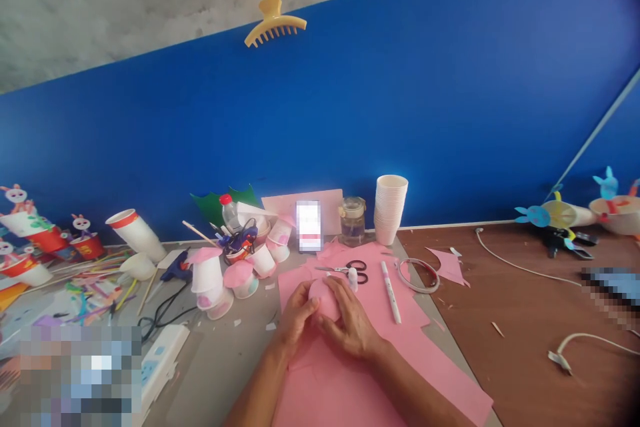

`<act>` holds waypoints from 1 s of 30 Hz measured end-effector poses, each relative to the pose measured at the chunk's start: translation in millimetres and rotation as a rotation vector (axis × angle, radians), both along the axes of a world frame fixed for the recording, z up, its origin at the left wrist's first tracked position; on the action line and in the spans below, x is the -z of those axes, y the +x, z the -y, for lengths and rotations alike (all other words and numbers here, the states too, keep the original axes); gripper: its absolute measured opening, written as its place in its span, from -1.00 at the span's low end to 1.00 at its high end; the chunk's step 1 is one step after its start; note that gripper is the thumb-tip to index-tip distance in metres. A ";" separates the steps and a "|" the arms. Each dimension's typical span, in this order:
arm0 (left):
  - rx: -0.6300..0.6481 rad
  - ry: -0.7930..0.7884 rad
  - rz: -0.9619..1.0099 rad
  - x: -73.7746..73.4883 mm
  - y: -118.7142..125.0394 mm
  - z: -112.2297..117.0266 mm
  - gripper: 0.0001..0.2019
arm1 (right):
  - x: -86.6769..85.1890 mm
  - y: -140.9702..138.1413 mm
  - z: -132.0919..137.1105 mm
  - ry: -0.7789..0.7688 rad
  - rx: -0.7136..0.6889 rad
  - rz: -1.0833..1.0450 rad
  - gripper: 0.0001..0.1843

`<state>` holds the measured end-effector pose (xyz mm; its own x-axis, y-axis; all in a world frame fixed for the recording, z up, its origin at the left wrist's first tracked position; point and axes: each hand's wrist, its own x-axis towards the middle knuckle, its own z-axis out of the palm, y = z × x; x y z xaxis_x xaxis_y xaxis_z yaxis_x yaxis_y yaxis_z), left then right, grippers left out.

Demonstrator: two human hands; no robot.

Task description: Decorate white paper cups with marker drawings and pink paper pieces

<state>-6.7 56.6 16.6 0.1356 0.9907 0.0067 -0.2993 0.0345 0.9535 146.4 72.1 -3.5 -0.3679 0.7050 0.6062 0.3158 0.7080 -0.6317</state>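
Observed: a pink rounded piece (324, 298) at lower centre of the frame, directly between both hands, neither clearly nearer; no long axis can be made out. The left hand (296, 315) is closed on its left side, thumb across the face. The right hand (354, 324), fingers curled, holds the right side. Pink paper (420, 367) lies beneath; scissors (345, 269) lie just beyond, blades leftward.

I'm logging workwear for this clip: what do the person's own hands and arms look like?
The left hand and right hand are bare, with no gloves visible. The forearms show no sleeve, watch or bracelet within view.
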 end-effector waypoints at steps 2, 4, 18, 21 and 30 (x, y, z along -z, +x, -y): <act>0.008 -0.012 0.039 0.1 -1.3 -0.9 -0.56 | -3.8 0.3 0.7 -0.012 -0.015 0.002 -0.42; 0.020 -0.038 0.091 -0.6 -3.1 -2.2 -0.59 | -8.3 0.4 1.8 -0.021 -0.027 0.005 -0.45; -0.006 -0.068 0.230 -2.9 3.0 -1.7 -0.66 | 4.7 4.3 -1.9 0.155 0.008 0.116 -0.39; 0.003 -0.072 0.229 -1.9 1.5 -3.5 -0.69 | 4.5 3.9 -2.8 0.169 -0.001 0.140 -0.39; -0.005 -0.028 0.149 -3.8 -1.5 -4.3 -0.68 | 0.7 3.2 -1.1 0.146 -0.013 0.098 -0.46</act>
